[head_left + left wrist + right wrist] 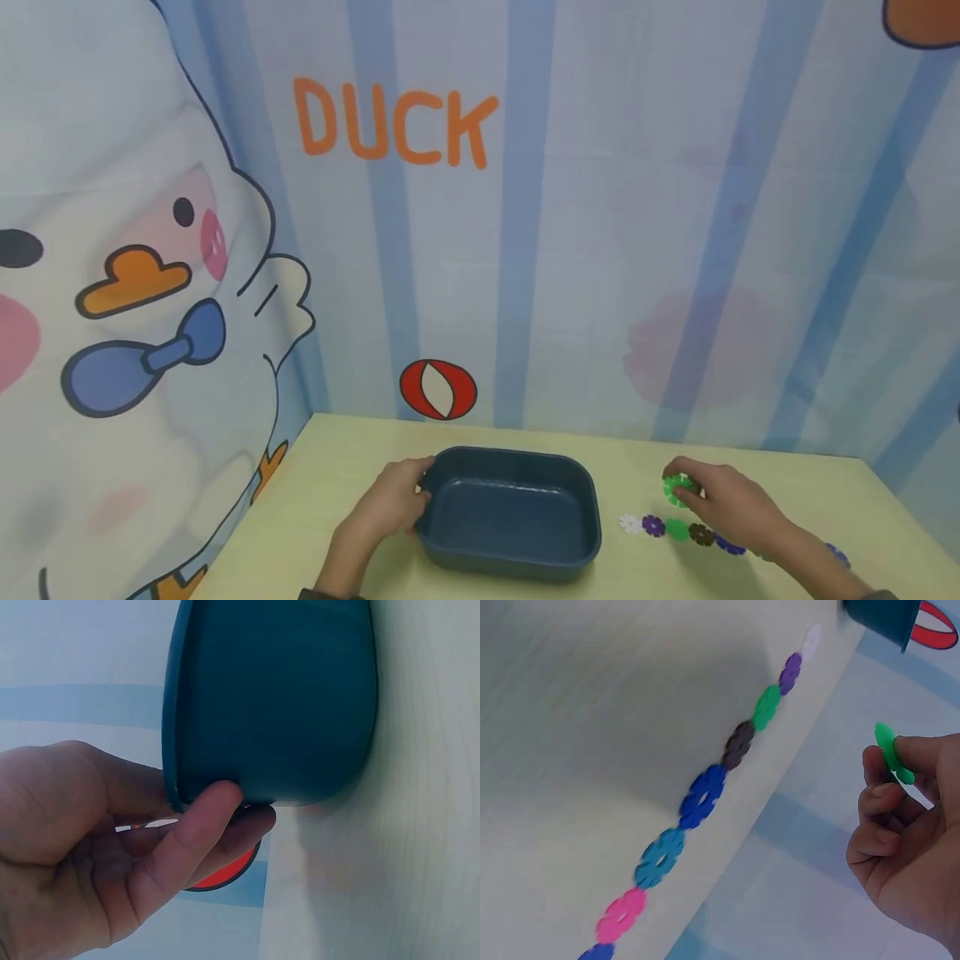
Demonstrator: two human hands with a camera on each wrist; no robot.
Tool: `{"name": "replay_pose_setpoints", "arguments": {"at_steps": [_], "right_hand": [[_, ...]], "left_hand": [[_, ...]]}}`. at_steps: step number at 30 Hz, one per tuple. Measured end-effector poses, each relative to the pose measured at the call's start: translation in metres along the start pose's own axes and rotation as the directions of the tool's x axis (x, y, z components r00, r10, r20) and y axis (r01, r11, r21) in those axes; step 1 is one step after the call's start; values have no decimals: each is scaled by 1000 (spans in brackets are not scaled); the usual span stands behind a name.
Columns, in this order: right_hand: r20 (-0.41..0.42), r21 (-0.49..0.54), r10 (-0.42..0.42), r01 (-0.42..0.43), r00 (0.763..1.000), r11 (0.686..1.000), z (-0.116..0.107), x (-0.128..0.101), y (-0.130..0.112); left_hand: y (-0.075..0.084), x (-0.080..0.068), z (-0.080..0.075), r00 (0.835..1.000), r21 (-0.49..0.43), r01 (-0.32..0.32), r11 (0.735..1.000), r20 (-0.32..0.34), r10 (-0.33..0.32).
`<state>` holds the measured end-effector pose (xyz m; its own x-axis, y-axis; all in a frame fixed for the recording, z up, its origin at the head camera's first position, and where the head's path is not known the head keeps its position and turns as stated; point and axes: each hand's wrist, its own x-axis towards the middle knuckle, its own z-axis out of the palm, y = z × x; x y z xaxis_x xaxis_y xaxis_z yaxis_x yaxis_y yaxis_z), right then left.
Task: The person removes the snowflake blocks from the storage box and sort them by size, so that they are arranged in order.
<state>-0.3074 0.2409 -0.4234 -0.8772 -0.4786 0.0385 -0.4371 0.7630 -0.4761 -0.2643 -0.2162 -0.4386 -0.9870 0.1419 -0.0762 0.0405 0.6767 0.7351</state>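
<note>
Head view: the dark blue tub is gripped at its 9 o'clock rim by the left hand, thumb and fingers curled round the edge. A bright green snowflake disc is pinched in the right hand, at 3 o'clock from the tub, above a row of coloured discs laid on the bench.

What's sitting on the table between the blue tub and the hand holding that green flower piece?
In the head view, only bare table separates the blue tub from the right hand pinching the green piece; the row of coloured pieces lies nearer the camera.
</note>
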Motion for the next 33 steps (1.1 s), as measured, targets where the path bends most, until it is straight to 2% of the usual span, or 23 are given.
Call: {"name": "replay_pose_setpoints", "arguments": {"at_steps": [10,20,33], "right_hand": [[11,-16,86,-85,996,996,-6,-25,51],[-23,-88,260,-261,965,961,-23,-46,87],[-59,-124,338,-343,939,931,-29,-64,144]], "left_hand": [[-7,1,2,1000,-45,-12,999,11,12],[-5,0,4,1000,-44,14,999,10,-14],[-1,-1,3,1000,-29,-2,1000,-4,2]]}}
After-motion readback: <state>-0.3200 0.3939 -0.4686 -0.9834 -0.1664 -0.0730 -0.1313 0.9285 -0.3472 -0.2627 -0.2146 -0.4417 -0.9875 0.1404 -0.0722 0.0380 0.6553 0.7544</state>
